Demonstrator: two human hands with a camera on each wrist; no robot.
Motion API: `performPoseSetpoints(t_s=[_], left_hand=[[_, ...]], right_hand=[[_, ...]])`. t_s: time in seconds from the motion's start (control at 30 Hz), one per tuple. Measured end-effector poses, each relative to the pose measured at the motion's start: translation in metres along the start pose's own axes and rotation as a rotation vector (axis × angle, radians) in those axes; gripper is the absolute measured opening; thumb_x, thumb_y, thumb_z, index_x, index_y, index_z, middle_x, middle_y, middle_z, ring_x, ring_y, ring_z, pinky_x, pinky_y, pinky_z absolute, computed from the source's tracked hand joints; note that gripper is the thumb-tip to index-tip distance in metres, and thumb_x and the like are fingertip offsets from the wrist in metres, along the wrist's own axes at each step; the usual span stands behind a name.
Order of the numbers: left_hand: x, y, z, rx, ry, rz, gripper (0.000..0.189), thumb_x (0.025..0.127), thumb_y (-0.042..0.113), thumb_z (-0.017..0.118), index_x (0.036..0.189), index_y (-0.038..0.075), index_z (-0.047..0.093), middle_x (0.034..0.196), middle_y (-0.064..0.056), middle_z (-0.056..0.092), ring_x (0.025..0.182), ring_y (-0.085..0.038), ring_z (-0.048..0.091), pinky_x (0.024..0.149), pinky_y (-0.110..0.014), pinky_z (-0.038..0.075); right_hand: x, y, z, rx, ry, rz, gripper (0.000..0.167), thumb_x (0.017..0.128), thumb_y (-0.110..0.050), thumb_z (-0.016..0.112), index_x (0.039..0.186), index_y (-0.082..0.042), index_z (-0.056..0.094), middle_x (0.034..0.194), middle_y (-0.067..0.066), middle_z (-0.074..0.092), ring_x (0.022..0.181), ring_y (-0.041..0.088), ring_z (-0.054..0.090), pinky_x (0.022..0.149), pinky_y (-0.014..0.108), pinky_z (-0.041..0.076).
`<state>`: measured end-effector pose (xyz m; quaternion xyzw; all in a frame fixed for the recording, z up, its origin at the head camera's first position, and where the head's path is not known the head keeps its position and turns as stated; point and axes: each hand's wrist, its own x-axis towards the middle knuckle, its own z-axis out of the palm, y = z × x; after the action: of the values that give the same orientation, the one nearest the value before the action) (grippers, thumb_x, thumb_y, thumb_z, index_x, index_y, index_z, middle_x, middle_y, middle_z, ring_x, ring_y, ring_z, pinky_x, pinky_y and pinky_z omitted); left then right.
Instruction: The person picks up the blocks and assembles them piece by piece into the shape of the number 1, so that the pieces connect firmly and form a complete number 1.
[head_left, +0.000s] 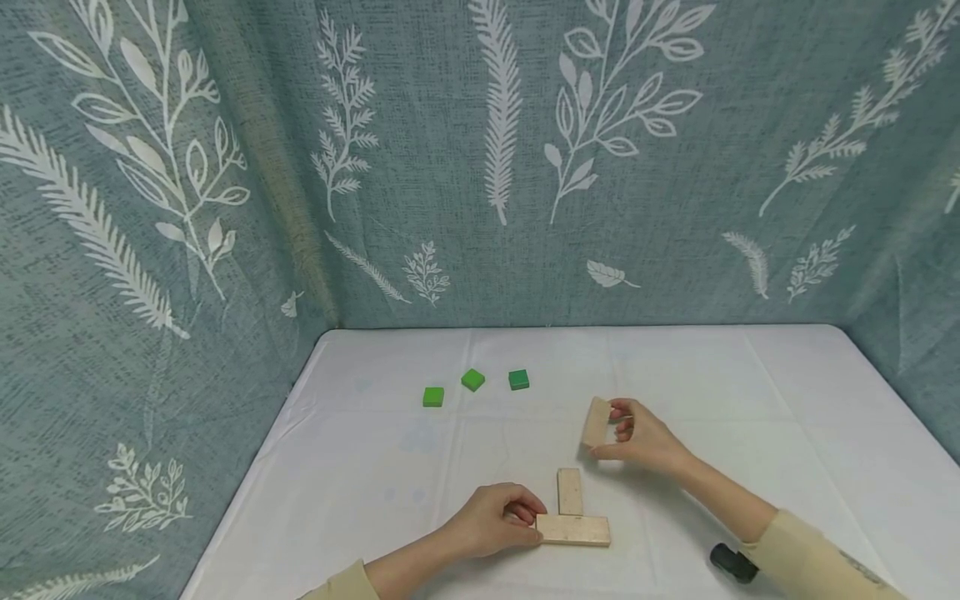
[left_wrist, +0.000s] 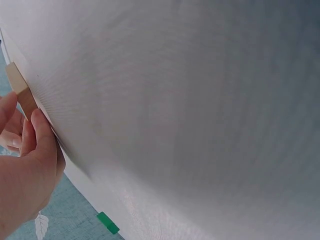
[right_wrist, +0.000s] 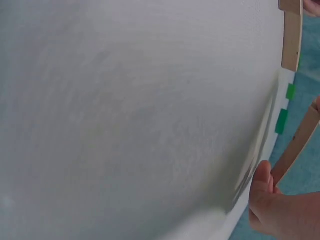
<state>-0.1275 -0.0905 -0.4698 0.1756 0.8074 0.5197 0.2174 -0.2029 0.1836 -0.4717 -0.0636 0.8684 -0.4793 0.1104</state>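
Between its thumb and fingers, my left hand [head_left: 498,521] pinches the left end of a wooden block [head_left: 576,530] lying crosswise on the table. A second wooden block [head_left: 570,490] extends away from that one's far side, the two forming a T. Farther back and to the right, my right hand [head_left: 637,435] holds a third wooden block [head_left: 597,422] by its ends, thumb at the near end and fingers at the far end. That held block [right_wrist: 297,142] appears raised off the cloth in the right wrist view. In the left wrist view, fingers grip the block's end [left_wrist: 27,100].
Toward the back lie a bright green square [head_left: 433,397], another green square [head_left: 473,380] turned like a diamond, and a darker green square [head_left: 519,380]. A small black object [head_left: 733,563] is beside the right sleeve. White cloth [head_left: 360,467] covers the table; a patterned curtain [head_left: 450,167] hangs behind.
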Motion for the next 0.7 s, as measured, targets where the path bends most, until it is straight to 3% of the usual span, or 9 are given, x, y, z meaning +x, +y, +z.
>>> performPoseSetpoints(t_s=[0.7], left_hand=[[0.000, -0.001, 0.000, 0.004, -0.004, 0.001, 0.021, 0.078, 0.002, 0.079, 0.096, 0.005, 0.070, 0.083, 0.002, 0.062, 0.075, -0.004, 0.057, 0.069, -0.015, 0.048]], right_hand=[[0.003, -0.008, 0.020, -0.103, -0.044, -0.068, 0.095, 0.066, -0.030, 0.090, 0.138, 0.007, 0.041, 0.118, 0.013, 0.054, 0.093, 0.021, 0.052, 0.077, 0.034, 0.046]])
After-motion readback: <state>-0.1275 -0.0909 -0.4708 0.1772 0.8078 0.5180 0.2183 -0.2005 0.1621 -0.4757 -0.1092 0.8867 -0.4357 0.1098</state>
